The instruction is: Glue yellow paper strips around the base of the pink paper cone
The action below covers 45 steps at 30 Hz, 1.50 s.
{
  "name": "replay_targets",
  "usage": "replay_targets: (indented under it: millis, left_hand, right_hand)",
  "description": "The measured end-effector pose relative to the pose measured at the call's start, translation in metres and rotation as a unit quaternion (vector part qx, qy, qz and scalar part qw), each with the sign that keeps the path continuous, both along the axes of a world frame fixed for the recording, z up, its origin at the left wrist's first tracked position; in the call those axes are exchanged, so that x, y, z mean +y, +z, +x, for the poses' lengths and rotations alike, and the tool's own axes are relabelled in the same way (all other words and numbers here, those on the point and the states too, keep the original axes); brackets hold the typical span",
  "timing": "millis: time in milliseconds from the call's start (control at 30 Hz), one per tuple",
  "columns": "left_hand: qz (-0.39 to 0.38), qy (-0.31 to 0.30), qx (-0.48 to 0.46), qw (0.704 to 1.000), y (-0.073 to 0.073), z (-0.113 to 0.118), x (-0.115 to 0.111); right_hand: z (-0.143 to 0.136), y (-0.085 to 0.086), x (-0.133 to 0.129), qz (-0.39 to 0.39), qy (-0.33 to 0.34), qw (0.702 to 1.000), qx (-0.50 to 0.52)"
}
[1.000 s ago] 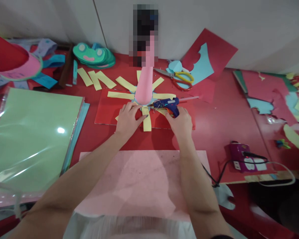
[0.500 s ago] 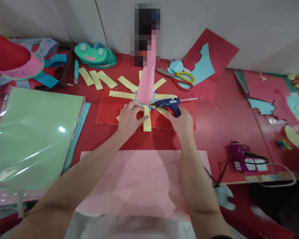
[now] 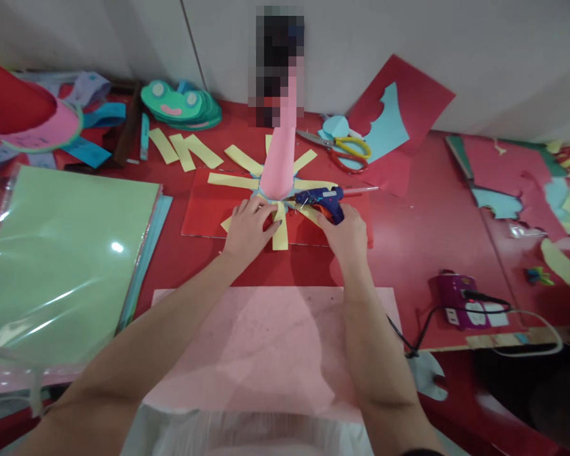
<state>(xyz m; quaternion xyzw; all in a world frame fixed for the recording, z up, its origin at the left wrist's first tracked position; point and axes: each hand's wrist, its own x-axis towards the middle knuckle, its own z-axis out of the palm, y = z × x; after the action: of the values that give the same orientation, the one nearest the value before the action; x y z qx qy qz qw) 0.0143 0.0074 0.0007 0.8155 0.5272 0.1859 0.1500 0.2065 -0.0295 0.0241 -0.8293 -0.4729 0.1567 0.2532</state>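
Observation:
A pink paper tube (image 3: 279,161) stands upright on a red sheet (image 3: 204,212), with yellow paper strips (image 3: 230,180) fanned out around its base. My left hand (image 3: 247,229) presses its fingers on the strips at the tube's foot, touching the yellow strip (image 3: 280,235) that points toward me. My right hand (image 3: 342,235) grips a blue glue gun (image 3: 319,198); its nozzle points left at the tube's base and a glue stick juts out to the right.
A pink sheet (image 3: 266,345) lies near me. A wrapped stack of green paper (image 3: 57,253) is at left. Scissors (image 3: 342,149), red and blue cut paper (image 3: 394,120) and green frog masks (image 3: 180,104) sit at the back. A purple power strip (image 3: 463,301) with cables lies right.
My left hand's fingers have shifted slightly on the strips at the tube's base. The glue gun stays at almost the same spot.

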Motion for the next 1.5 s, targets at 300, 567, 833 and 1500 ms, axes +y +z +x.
replay_targets:
  millis: [300, 567, 833, 1500]
  left_hand:
    - [0.045, -0.047, -0.010, 0.998, 0.0028, 0.0008, -0.0055]
    - [0.097, -0.115, -0.002, 0.989, -0.0006, 0.0011, -0.0067]
    - [0.091, -0.057, -0.024, 0.994, 0.0019, 0.0004, -0.0074]
    - [0.000, 0.004, 0.038, 0.999, 0.0057, 0.0023, -0.0041]
  right_hand:
    - [-0.0024, 0.0043, -0.0005, -0.003, -0.003, 1.000, 0.000]
    - [0.0042, 0.0041, -0.0015, 0.014, -0.004, 1.000, 0.001]
    - [0.0070, 0.0055, -0.0025, 0.027, -0.012, 1.000, 0.006]
    - [0.0020, 0.0112, -0.0042, 0.015, -0.011, 1.000, 0.007]
